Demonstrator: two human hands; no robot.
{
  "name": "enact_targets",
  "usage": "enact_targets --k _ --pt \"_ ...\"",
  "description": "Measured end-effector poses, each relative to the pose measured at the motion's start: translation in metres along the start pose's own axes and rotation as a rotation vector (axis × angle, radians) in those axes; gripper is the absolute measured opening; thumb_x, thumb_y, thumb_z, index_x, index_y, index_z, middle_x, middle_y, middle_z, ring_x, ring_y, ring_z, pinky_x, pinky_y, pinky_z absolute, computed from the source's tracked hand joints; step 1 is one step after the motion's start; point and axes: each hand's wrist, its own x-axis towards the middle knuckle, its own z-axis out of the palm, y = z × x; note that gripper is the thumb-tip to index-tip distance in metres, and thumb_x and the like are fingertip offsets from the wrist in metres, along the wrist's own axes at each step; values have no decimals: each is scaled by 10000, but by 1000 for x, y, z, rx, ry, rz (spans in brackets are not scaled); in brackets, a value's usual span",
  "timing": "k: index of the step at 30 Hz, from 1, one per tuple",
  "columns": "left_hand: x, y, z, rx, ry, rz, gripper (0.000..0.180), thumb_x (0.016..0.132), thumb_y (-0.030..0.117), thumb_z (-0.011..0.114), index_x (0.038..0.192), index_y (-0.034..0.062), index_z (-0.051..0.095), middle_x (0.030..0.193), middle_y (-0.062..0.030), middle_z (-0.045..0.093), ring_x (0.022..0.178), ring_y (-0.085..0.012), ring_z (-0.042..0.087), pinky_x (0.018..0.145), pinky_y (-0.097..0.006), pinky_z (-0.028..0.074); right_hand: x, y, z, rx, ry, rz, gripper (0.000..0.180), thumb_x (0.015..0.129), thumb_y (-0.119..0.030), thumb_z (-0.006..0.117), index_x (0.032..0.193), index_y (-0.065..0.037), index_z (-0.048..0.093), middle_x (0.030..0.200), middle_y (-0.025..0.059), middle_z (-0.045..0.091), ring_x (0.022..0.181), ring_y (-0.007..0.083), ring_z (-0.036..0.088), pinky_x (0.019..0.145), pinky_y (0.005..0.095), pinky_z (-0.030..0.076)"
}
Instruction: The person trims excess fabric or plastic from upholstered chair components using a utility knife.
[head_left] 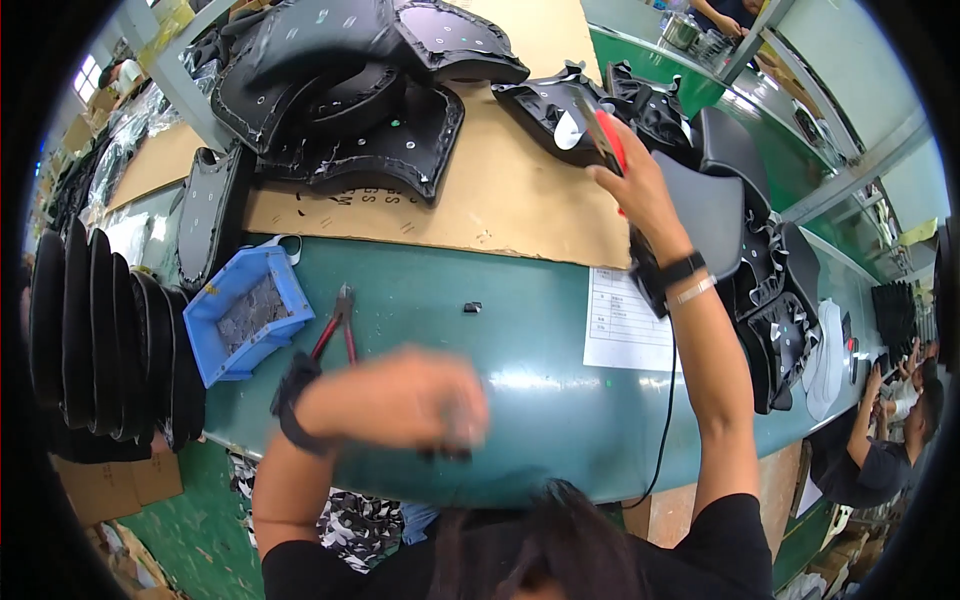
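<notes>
My right hand (645, 185) reaches to the far side of the table, its fingers wrapped round a red-handled tool (608, 142) with a greyish end. Just beyond the tool lies a black upholstered pad (545, 115) with its wrapped underside up. Motion blurs my left hand (425, 400) over the near part of the table. A dark patch shows at its fingertips; I cannot make out what it is. Red-handled pliers (338, 325) rest beside that hand, handles toward me. A small black piece (472, 307) lies on the green tabletop (520, 350).
Black pads (330, 110) pile up on a cardboard sheet (480, 200). At left stand a blue bin (215, 360) of grey bits and a row of black pads (75, 330). Grey and black pads (700, 210), a printed sheet (615, 335) and a black cord (668, 430) occupy the right.
</notes>
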Motion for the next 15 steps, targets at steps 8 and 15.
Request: enact_targets --k 8,15 --pt "-59 6 8 219 27 -278 387 865 316 715 1173 89 659 1143 -122 671 1040 -284 649 884 -373 516 -2 -20 40 122 -170 468 492 760 -213 652 1215 -98 502 985 163 652 982 372 618 911 468 362" --pt "-10 -30 29 582 950 -60 436 911 311 654 1259 56 595 1242 -160 624 1158 -315 589 1003 -419 438 -169 -228 -77 306 -510 460 461 791 -119 710 1228 -72 570 1046 107 626 924 296 541 892 383 356"
